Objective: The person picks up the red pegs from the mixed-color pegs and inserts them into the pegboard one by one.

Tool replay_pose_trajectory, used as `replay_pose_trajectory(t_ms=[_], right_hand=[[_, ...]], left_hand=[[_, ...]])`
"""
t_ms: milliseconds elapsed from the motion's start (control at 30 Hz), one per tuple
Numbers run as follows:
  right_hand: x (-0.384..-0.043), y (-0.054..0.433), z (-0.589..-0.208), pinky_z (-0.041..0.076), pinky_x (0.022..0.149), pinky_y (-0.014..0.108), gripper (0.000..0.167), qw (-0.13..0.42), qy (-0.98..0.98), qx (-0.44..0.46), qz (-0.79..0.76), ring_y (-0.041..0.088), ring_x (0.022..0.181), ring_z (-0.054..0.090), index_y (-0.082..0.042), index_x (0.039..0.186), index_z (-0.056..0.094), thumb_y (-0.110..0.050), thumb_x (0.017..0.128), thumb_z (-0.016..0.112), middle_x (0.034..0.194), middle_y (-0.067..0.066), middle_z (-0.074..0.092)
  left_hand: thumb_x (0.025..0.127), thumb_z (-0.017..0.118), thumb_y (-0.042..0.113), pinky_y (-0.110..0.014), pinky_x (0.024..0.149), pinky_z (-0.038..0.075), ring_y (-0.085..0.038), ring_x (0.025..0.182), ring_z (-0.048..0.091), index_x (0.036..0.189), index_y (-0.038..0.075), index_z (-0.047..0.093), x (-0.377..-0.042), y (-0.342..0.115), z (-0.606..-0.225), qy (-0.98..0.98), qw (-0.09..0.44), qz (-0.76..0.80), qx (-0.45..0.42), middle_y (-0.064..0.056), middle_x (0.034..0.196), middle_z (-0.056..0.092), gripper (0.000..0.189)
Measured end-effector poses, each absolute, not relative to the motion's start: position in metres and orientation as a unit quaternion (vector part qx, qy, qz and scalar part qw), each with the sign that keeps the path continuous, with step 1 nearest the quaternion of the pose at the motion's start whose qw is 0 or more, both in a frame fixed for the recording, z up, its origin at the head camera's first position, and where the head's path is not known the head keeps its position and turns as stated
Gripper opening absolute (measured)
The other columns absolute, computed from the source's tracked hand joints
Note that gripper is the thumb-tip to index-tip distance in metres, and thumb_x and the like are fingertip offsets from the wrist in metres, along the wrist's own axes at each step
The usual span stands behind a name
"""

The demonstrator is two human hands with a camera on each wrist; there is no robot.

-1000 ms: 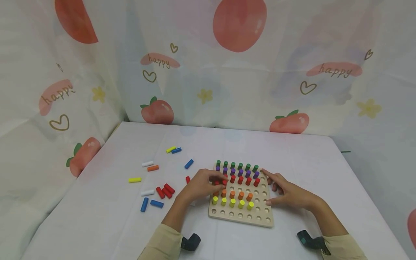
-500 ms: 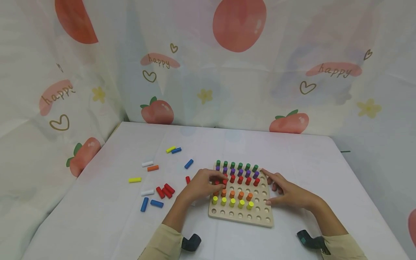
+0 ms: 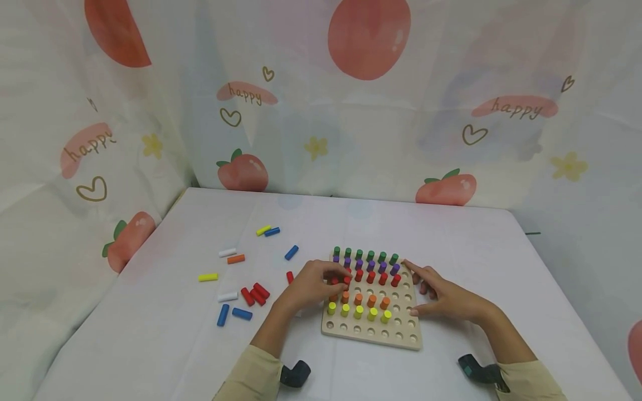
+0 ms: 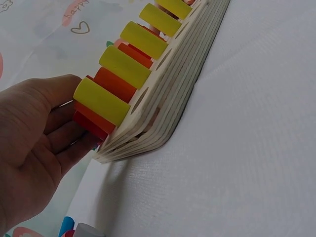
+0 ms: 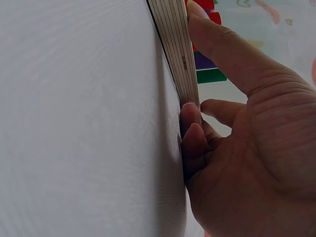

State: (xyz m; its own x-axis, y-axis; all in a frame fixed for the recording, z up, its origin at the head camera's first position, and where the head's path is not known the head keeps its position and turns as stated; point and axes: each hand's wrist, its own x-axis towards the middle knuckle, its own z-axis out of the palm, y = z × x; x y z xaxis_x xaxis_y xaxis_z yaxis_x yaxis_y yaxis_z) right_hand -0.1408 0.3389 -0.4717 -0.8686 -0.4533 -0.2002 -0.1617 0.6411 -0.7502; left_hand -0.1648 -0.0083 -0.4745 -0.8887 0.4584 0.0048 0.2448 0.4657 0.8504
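Observation:
A wooden pegboard [image 3: 372, 334] lies on the table, with standing rows of green, purple, red, orange and yellow pegs. My left hand [image 3: 312, 283] reaches over its left side, and the thumb and index finger pinch a red peg [image 3: 347, 280] just behind the orange row. That fingertip contact is partly hidden by the hand; in the left wrist view, yellow pegs [image 4: 102, 102] stand in front of the fingers. Along the board's right edge, my right hand [image 3: 443, 295] holds it, thumb and index finger on top, the other fingers curled against the side.
Loose pegs lie left of the board: red pegs [image 3: 254, 294], blue pegs [image 3: 242, 314], white pegs [image 3: 228, 297], yellow ones [image 3: 208, 277] and an orange one [image 3: 236, 259]. A printed curtain [image 3: 371, 145] stands behind the table [image 3: 451, 239].

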Motion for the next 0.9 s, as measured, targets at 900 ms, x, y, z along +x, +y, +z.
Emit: replay_pose_trajectory(t_ms=[900], right_hand=[[-0.1415,0.3377,-0.4692,0.040,0.075,0.028,0.105,0.189,0.884,-0.175,-0.391,0.024,0.099,0.041,-0.016,0.165,0.024,-0.030,0.083,0.088,0.120,0.009,0.039]], left_hand=[[0.093,0.080,0.015,-0.032,0.094,0.054,-0.017,0.111,0.065,0.115,0.020,0.079,-0.1644,-0.0094,-0.4721,0.849,0.125,0.469,0.207,0.012,0.107,0.069,0.022]])
